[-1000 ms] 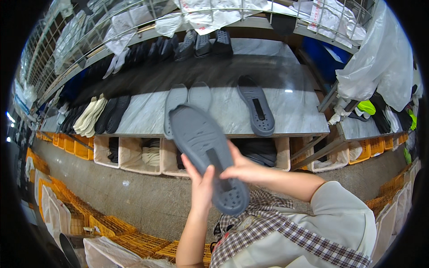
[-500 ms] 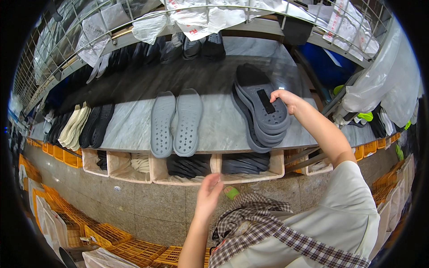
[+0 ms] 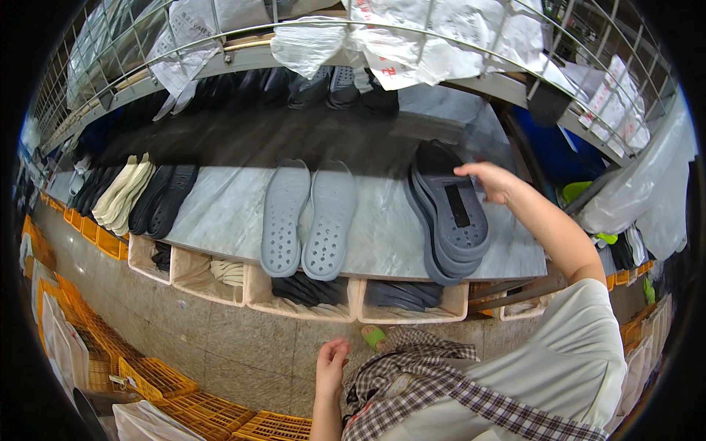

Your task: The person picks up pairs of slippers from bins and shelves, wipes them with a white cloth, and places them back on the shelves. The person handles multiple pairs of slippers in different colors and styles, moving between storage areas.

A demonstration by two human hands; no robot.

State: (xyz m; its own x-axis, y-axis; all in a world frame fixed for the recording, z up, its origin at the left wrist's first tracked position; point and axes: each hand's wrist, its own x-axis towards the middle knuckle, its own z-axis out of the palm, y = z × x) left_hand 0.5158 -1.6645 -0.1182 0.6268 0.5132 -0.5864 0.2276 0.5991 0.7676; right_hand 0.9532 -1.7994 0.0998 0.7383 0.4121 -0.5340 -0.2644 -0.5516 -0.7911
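Note:
My right hand [image 3: 491, 181] is at the upper right edge of a stack of dark grey shoe soles [image 3: 469, 237]. Its top finger stretches over the edge, with a gap to the lower fingers. Whether it touches the sole is hard to tell. The top sole has holes and a black rectangular strip [image 3: 457, 206]; its far end is black. Left of the stack, two light grey soles [image 3: 329, 217] lie side by side, dotted with holes. My left hand [image 3: 333, 360] hangs below the table's front edge, fingers loosely bent, with nothing seen in it.
Cream soles [image 3: 123, 195] and black soles [image 3: 173, 200] lie at the left of the grey table [image 3: 220, 195]. Bins [image 3: 338, 314] with soles stand beneath its front edge. A wire rack [image 3: 423, 33] with plastic bags spans the back. Orange crates [image 3: 158, 378] stand behind on the floor.
My right hand has slid from the top sole's holed part toward its upper right edge. My left hand has dropped lower. The view has shifted, so the table sits further right and down.

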